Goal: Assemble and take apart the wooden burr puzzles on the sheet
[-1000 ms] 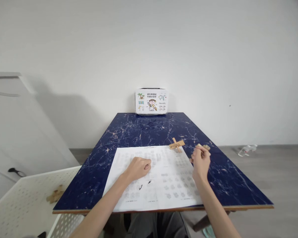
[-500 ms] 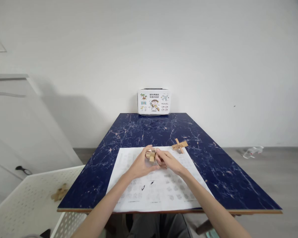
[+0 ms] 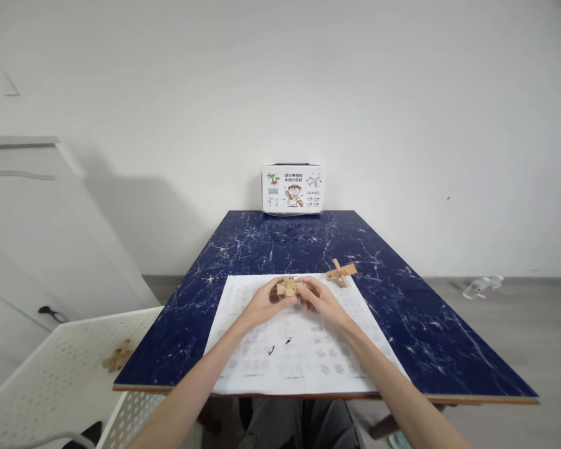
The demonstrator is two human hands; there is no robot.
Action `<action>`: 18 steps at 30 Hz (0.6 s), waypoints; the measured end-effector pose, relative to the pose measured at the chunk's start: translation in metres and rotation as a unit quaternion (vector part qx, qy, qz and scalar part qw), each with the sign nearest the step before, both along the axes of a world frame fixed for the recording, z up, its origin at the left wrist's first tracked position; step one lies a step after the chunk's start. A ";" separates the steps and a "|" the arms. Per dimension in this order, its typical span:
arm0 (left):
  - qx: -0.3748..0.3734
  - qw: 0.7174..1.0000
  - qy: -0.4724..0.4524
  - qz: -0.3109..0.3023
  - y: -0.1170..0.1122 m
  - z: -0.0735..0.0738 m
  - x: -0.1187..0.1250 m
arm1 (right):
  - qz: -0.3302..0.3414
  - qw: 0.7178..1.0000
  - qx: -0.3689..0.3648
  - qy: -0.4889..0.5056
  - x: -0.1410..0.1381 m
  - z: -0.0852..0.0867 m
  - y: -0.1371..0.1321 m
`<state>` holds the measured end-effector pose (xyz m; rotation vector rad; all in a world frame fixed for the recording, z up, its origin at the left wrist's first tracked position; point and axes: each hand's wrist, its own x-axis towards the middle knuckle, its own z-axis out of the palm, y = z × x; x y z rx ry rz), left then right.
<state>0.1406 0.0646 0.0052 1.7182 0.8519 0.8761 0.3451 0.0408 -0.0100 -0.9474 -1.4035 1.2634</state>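
Note:
A small wooden interlocking puzzle [image 3: 287, 287] is held between my hands over the far part of a printed paper sheet [image 3: 280, 368]. My left hand [image 3: 265, 304] grips its left side, the thumb reaching along the near side. On the right, my right hand [image 3: 320, 299] has curled fingers against the puzzle's right side. Some of the puzzle is hidden by the fingers. Just beyond the sheet's far right corner lies a cross-shaped wooden piece [image 3: 341, 272], apart from both hands.
The sheet lies on a blue marbled table [image 3: 280, 240]. A white printed case [image 3: 293, 189] stands at the back against the wall. To the left, a white perforated basket [image 3: 75, 349] holds wooden pieces [image 3: 118, 356]. A clear plastic item [image 3: 483, 287] lies on the floor at right.
The puzzle has turned in my hands and shows a different side. My right hand has opened out from a tighter curl. The whole view has shifted slightly.

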 end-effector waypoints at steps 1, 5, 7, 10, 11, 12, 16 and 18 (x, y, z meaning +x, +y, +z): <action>-0.009 1.000 -0.001 -0.004 0.000 0.000 0.000 | -0.006 1.000 0.011 -0.010 0.000 0.000 0.000; -0.001 0.999 0.039 -0.016 -0.003 0.003 -0.001 | -0.025 0.998 0.059 -0.019 0.000 -0.002 -0.002; 0.013 0.998 0.053 -0.018 -0.004 0.003 -0.002 | -0.025 0.996 0.076 -0.025 0.000 -0.003 -0.003; 0.021 0.998 0.054 -0.013 -0.006 0.004 -0.003 | -0.019 0.995 0.087 -0.036 -0.001 -0.005 -0.004; 0.018 0.998 0.054 -0.011 -0.007 0.004 -0.003 | -0.021 0.995 0.087 -0.038 -0.001 -0.006 -0.004; 0.012 0.998 0.053 -0.008 -0.007 0.004 -0.002 | -0.025 0.995 0.087 -0.039 -0.002 -0.006 -0.003; -0.004 0.999 0.045 0.022 -0.005 0.006 0.001 | -0.058 0.993 0.096 -0.035 -0.004 -0.005 -0.002; -0.002 0.999 0.041 0.033 -0.004 0.007 0.003 | -0.070 0.992 0.099 -0.030 -0.006 -0.004 -0.002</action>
